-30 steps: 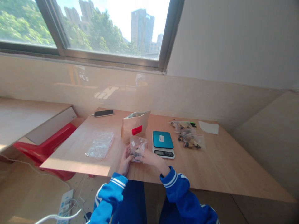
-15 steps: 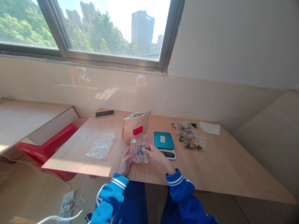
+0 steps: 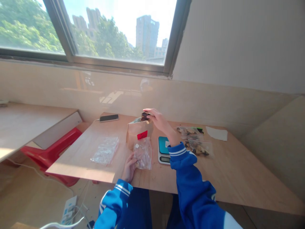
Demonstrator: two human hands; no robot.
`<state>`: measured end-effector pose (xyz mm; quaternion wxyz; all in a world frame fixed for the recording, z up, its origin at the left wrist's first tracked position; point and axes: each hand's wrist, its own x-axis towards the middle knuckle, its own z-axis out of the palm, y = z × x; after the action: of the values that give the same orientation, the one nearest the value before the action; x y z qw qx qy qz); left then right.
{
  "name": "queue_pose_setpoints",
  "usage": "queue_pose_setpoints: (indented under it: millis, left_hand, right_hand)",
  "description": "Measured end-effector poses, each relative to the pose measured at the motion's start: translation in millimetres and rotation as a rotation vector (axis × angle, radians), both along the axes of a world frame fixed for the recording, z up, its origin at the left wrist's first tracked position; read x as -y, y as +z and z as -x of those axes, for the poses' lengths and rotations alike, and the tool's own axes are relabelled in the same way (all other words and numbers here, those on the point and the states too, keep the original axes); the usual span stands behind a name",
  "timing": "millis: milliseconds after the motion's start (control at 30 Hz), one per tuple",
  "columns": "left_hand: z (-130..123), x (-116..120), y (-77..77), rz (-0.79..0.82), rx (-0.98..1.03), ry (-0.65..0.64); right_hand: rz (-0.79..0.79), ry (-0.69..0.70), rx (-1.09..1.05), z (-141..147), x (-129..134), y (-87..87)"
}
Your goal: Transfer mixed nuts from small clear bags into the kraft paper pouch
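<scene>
My right hand (image 3: pixel 158 120) pinches a small clump of dark dried pieces (image 3: pixel 145 116) at the open mouth of a brown paper pouch (image 3: pixel 133 133) with a red label. My left hand (image 3: pixel 130 164) grips the left edge of a clear plastic zip bag (image 3: pixel 143 156), which stands in front of the pouch near the table's front edge. The bag looks mostly see-through, with little visible inside. Under my right wrist lies a kitchen scale (image 3: pixel 163 147) with a teal top, partly hidden by my sleeve.
Filled zip bags (image 3: pixel 196 147) of dried pieces lie right of the scale, with a white paper (image 3: pixel 216 133) beyond. Flat clear bags (image 3: pixel 105 150) lie to the left, a phone (image 3: pixel 109 118) behind them. A red stool (image 3: pixel 53 151) stands beside the table (image 3: pixel 228 171).
My right hand has risen from the clear zip bag to the pouch's mouth, carrying the dark pieces. My left hand still holds the bag. The scale's display is now lit differently.
</scene>
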<state>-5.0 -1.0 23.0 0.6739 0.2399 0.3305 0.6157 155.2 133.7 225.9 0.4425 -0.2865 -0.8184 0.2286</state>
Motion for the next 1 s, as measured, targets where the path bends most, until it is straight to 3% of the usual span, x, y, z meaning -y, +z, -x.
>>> queue_pose_setpoints:
  millis: [133,367,567,800,1000]
  left_hand:
    - [0.5,-0.3,2.2,-0.008,-0.004,-0.011]
    - [0.4,0.1,0.9,-0.004,-0.007,-0.019]
    - [-0.1,-0.5,0.0,0.004,-0.012,-0.014]
    - [0.3,-0.2,-0.5,-0.003,-0.01,-0.014]
    - [0.6,0.0,-1.3,-0.011,-0.012,-0.024]
  right_hand:
    - [-0.031,0.13,0.176,15.4,-16.6,9.2]
    - [-0.022,0.245,0.236,13.6,-31.8,21.5]
    - [-0.101,0.345,0.432,19.3,-49.4,22.1]
    - [-0.08,0.27,0.305,14.0,-36.7,8.7]
    - [0.087,0.3,0.138,12.4,-26.1,15.0]
